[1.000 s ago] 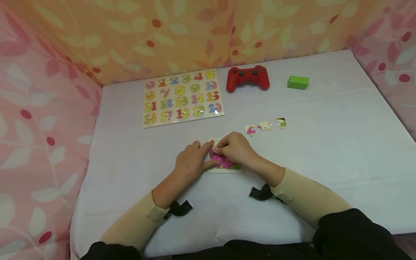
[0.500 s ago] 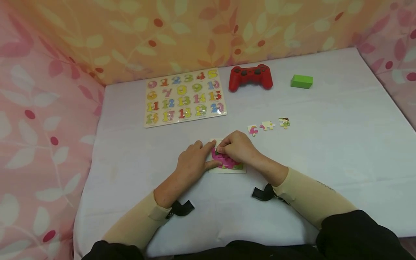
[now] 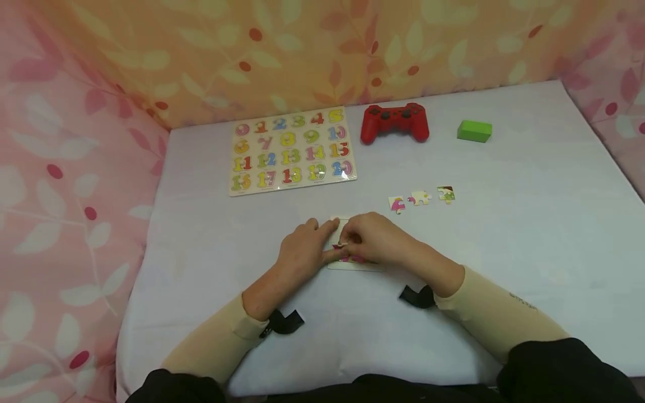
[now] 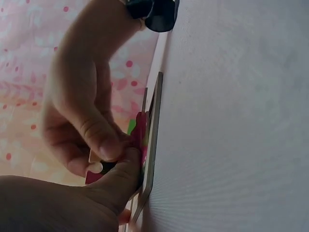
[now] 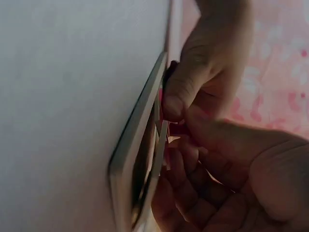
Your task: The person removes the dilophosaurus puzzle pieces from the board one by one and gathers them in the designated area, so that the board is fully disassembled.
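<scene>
The right hand (image 3: 378,238), pinching 1 puzzle piece (image 4: 95,176), has come nearer the left hand (image 3: 303,246), its fingers apart; tilted pieces (image 5: 161,147) beneath suggest unfinished fitting.

number board (image 3: 294,146) | red controller (image 3: 395,120) beside it | green block (image 3: 475,130) farther right

- Left hand (image 3: 302,252) and right hand (image 3: 375,239) crowd together over the small puzzle board (image 3: 355,268), leaving little way in from above.
- Open tabletop (image 3: 216,246) stretches left of the left hand.
- Beyond both hands, loose puzzle pieces (image 3: 420,197), red controller (image 3: 395,117) and number board (image 3: 293,151) obstruct.
</scene>
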A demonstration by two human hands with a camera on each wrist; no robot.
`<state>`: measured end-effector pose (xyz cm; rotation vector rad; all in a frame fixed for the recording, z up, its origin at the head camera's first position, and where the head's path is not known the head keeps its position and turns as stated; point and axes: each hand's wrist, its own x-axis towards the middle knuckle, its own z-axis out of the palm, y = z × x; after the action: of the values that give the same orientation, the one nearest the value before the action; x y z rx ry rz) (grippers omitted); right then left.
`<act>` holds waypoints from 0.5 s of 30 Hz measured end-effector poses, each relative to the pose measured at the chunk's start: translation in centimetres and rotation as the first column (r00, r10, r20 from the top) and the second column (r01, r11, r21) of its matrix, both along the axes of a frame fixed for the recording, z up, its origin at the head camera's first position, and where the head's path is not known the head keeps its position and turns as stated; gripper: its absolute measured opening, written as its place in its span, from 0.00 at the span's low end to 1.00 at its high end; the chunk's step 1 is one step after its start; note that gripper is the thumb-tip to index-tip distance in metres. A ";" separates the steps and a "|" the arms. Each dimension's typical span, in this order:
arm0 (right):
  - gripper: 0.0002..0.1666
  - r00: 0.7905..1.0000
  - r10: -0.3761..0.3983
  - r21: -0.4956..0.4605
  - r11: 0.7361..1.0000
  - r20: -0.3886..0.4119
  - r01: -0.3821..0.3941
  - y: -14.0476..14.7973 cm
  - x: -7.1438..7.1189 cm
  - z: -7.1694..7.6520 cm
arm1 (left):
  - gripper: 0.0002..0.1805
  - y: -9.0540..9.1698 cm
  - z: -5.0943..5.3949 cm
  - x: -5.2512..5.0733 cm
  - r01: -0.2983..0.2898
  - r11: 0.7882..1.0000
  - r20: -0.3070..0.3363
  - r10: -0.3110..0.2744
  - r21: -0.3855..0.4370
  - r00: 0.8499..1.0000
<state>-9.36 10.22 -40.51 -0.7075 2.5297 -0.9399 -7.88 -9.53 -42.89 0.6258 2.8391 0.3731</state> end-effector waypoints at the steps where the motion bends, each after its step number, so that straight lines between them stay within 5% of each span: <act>1: 0.03 0.997 0.053 0.031 0.998 -0.055 -0.051 0.0 0.5 0.2 | 0.43 0.0 -0.1 0.1 0.002 1.000 0.004 -0.002 0.007 1.000; 5: 0.06 0.944 0.167 0.153 0.980 -0.284 -0.128 -0.5 2.3 0.7 | 0.43 0.0 -0.2 0.3 0.003 0.999 0.002 -0.003 0.034 1.000; 9: 0.03 0.884 0.139 0.147 0.986 -0.446 -0.081 -0.7 3.5 1.4 | 0.42 -0.1 -0.2 0.4 0.003 0.999 0.012 -0.003 0.032 1.000; 10: 0.02 0.883 0.113 0.119 0.991 -0.455 -0.065 -0.6 3.6 1.9 | 0.42 -0.1 -0.2 0.3 0.005 1.000 0.016 -0.005 0.028 1.000; 12: 0.05 0.917 0.035 0.028 0.999 -0.398 -0.026 -0.2 3.5 3.1 | 0.42 -0.2 -0.1 0.2 0.004 1.000 0.032 -0.004 0.019 0.999; 15: 0.10 0.978 -0.087 -0.108 0.992 -0.191 0.067 1.1 3.0 5.3 | 0.43 -0.2 0.1 0.0 0.002 1.000 0.058 -0.002 0.008 0.998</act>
<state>-6.38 11.32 -35.25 -0.7707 2.7135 -1.0791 -7.93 -9.77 -42.81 0.6088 2.7828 0.3963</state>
